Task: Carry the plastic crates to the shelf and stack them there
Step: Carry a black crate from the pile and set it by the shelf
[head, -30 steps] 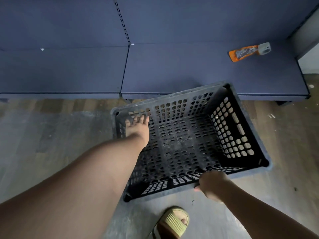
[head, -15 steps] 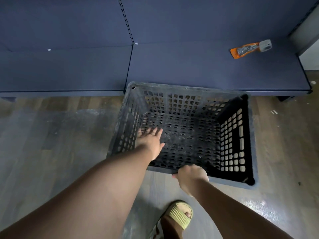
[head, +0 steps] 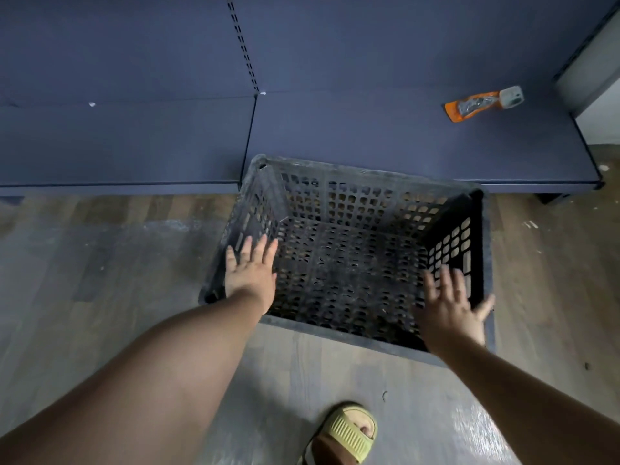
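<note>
Since the dark-blue shelf [head: 369,135] is built low over the wooden floor [head: 100,263], little lift is judged to be needed to get a load onto it. The black perforated crate [head: 335,169] is seen open side up, apparently on the floor, with its far rim close against the shelf's front edge; contact there cannot be confirmed. Nothing is gripped. The left hand [head: 250,273] is laid flat at the crate's left wall, fingers straight and spread, and the right hand [head: 449,310], blurred, is held splayed over the near right corner; whether it touches cannot be told. Such placing at opposite sides suggests that a two-sided hold is being sought for the lift. A yellow sandal [head: 350,431] is planted just behind. An orange packet [head: 483,104] lies well apart on the shelf, where it is unlikely to obstruct.
</note>
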